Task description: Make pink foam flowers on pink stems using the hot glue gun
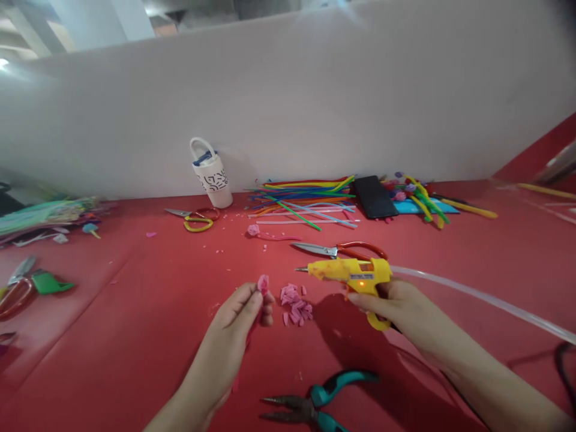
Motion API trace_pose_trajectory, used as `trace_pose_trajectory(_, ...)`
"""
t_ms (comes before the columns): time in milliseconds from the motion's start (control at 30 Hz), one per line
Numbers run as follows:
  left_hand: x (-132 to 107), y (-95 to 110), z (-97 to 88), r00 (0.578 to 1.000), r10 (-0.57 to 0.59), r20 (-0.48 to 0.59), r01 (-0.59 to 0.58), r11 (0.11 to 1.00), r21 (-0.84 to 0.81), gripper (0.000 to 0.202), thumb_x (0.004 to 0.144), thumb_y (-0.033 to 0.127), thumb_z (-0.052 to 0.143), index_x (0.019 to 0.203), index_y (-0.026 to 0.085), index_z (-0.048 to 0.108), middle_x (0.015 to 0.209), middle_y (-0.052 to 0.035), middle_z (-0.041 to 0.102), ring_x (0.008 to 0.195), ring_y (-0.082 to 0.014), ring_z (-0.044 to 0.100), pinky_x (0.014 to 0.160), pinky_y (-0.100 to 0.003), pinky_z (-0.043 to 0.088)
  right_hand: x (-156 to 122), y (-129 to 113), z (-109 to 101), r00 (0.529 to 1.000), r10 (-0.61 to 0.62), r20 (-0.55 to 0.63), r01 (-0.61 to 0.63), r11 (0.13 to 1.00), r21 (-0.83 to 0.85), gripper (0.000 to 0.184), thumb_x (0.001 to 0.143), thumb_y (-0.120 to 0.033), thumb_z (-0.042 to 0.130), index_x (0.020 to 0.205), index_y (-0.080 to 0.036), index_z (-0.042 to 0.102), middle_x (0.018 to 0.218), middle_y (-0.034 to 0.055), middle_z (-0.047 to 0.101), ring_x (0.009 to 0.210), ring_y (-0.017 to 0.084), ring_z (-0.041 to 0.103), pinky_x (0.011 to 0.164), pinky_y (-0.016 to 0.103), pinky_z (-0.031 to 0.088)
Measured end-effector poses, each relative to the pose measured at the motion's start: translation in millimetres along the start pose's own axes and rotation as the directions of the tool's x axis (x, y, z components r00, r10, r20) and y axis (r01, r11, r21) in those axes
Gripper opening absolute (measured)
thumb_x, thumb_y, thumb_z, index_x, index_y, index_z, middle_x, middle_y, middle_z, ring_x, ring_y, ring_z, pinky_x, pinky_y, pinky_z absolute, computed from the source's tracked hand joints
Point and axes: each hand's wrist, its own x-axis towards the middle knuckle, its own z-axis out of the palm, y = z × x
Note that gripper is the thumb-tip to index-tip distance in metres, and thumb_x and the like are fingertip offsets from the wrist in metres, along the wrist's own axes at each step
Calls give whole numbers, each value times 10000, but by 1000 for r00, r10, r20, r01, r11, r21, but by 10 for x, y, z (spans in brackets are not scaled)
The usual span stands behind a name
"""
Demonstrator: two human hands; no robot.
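Observation:
Between thumb and fingers, my left hand [243,312] pinches a small pink flower [263,283], whose pink stem runs down behind the fingers. My right hand [391,306] grips a yellow glue gun [348,273] by its handle, the nozzle pointing left toward the flower but apart from it. A small orange light glows on the gun's side, and a long clear glue stick [486,300] trails from its back. Below the nozzle, a pile of pink petal pieces [297,305] lies on the red table [148,360].
Teal-handled pliers [310,408] lie at the front. Red-handled scissors [333,249] rest behind the gun; more scissors [193,219] lie near a white tumbler [213,180]. Colourful pipe cleaners [306,198], a finished-looking pink flower [254,230] and a black phone [375,197] lie along the wall.

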Motion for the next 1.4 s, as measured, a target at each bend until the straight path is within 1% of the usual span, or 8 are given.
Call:
trace_pose_trajectory(333,-53,38,36,994,-3,110,11,997,-78,228,841,374,497,758,166,541,536,75,426,415,-37,252,393,-164,199,141,146,68,997,-74,-29,41,792,-609,378,846,-374,456,543,-170,553,514,88,588,517,233,605,475,282,356)
trace_pose_trajectory(500,-54,14,32,992,8,122,-3,999,-41,238,840,387,495,731,175,499,548,84,402,432,-41,238,400,-154,201,-12,-124,149,951,-306,36,237,653,-719,221,878,-263,446,825,-132,615,872,158,641,804,277,613,625,332,416)
trace_pose_trajectory(600,-39,4,21,992,32,122,-29,999,-26,245,847,379,484,706,179,472,552,86,393,444,-46,235,408,-151,205,-99,-334,323,809,-496,315,569,527,-631,96,849,-167,523,858,-212,608,912,26,630,860,170,570,732,253,411)
trace_pose_trajectory(733,4,13,4,991,68,114,-67,998,-14,282,861,364,456,648,181,427,528,92,364,431,-48,220,408,-162,201,-92,-442,582,472,-672,570,847,167,-505,106,865,-136,516,824,-142,613,848,61,612,819,214,515,722,331,399)
trace_pose_trajectory(900,25,19,1,992,63,107,-63,998,-9,280,855,367,448,640,190,417,507,95,341,414,-54,210,392,-177,175,10,-362,749,404,-690,600,889,142,-435,120,849,-92,521,809,-113,632,795,85,621,824,222,500,776,364,383)
trace_pose_trajectory(1000,16,8,17,991,75,114,-75,997,-7,301,849,364,457,613,188,394,508,93,343,422,-55,214,406,-174,192,28,-347,752,453,-708,541,877,246,-412,145,860,-98,493,799,-121,622,799,91,633,813,214,520,772,358,397)
trace_pose_trajectory(1233,27,-15,55,992,58,108,-62,997,35,267,823,381,470,642,191,425,530,75,411,419,-56,249,407,-180,191,22,-495,484,758,-623,193,651,700,-293,184,854,-64,398,885,-146,560,726,14,638,632,113,587,563,199,452)
trace_pose_trajectory(1400,39,-56,99,994,4,109,-13,996,83,258,803,389,488,645,189,445,518,75,418,408,-56,238,395,-182,168,-33,-542,354,875,-436,209,375,885,276,137,815,-172,500,879,-170,620,806,26,654,722,141,617,667,249,482)
